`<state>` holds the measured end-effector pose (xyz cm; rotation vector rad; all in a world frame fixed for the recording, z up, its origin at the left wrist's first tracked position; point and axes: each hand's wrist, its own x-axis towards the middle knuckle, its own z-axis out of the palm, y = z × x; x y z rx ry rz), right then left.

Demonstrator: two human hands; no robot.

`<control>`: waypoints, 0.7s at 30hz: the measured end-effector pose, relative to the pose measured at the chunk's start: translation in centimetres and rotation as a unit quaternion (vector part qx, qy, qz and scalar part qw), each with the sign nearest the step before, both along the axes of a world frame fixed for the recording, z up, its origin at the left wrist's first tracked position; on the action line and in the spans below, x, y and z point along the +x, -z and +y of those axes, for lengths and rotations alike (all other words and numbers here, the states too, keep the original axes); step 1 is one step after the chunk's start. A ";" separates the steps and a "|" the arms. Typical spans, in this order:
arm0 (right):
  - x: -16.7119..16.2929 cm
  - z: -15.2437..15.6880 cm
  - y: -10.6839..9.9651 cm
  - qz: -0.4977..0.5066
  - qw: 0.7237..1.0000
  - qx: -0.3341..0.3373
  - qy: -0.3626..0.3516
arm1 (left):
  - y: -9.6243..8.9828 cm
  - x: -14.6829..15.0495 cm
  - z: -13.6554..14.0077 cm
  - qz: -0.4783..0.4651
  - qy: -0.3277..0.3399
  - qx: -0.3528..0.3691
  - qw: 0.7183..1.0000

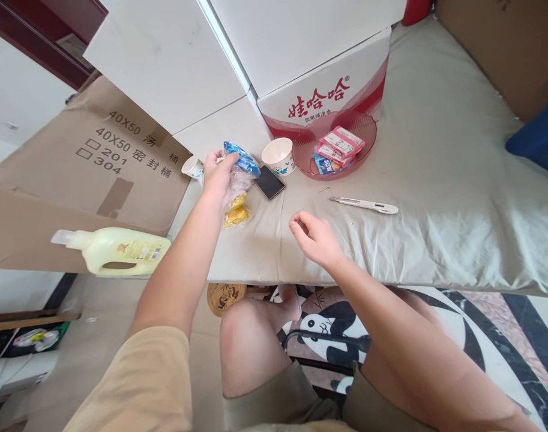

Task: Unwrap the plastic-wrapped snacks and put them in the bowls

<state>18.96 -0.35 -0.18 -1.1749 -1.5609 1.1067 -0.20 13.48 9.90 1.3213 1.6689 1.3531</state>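
My left hand is closed on a shiny blue wrapper, at the back of the covered surface. Below that hand are crumpled clear plastic and small yellow packets. Just right of the wrapper lies a dark phone, beside a white paper bowl. Over the cloth hangs my right hand, its fingers curled to the thumb and nothing visible in them. A white utility knife lies to its right. Behind it, a pink clear bowl holds pink and blue packets.
A paper cup stands left of my left hand. A yellow bottle is near my left forearm, in front of a cardboard box. White and red cartons form a wall behind. A blue object sits at the right.
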 end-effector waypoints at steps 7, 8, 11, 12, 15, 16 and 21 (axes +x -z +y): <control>0.3 1.2 2.0 0.123 0.990 0.047 0.043 | 5.0 6.0 -8.8 -0.271 0.107 -0.188 0.938; 0.3 1.4 2.3 0.134 0.989 0.033 0.052 | 5.8 6.3 -9.6 -0.279 0.120 -0.209 0.930; 0.5 2.1 2.8 0.173 0.979 -0.032 0.101 | 7.6 5.6 -10.6 -0.287 0.140 -0.209 0.924; 0.5 2.3 3.0 0.186 0.975 -0.049 0.112 | 7.9 5.2 -10.7 -0.286 0.148 -0.189 0.928; 0.6 2.7 3.3 0.172 0.977 -0.049 0.120 | 8.7 4.3 -11.2 -0.275 0.192 -0.143 0.931; 0.6 2.7 3.3 0.148 0.980 -0.031 0.127 | 8.9 4.2 -11.5 -0.274 0.206 -0.143 0.928; 0.5 2.0 2.7 0.015 0.978 0.101 0.181 | 10.3 5.3 -12.4 -0.268 0.241 -0.142 0.922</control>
